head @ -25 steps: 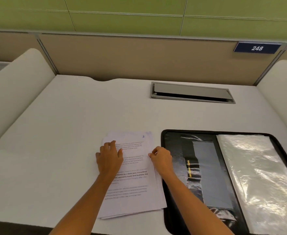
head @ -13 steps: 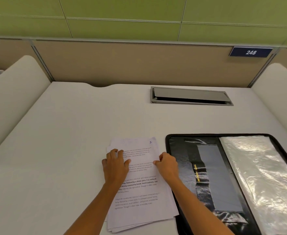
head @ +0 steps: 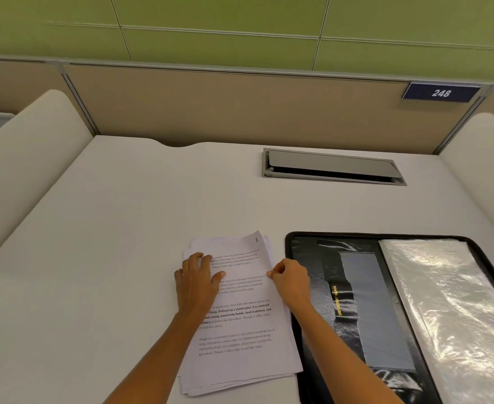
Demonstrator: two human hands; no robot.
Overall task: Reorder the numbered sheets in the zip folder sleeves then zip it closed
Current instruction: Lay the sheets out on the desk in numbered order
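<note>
Hands barely shift: left hand [head: 196, 282] stays flat on the sheets [head: 240, 316] on the desk [head: 108, 243], right hand [head: 291, 279] pinching their right edge beside the zip folder [head: 307, 258]. Best to peel one sheet, pressing the rest still.

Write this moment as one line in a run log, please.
left hand: flat on sheet stack | right hand: pinches stack's right edge | zip folder: open beside stack

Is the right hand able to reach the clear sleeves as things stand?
Probably yes: the right hand pinches the edge of the paper stack just beside the open folder, and nothing lies between it and the clear sleeves.
</note>
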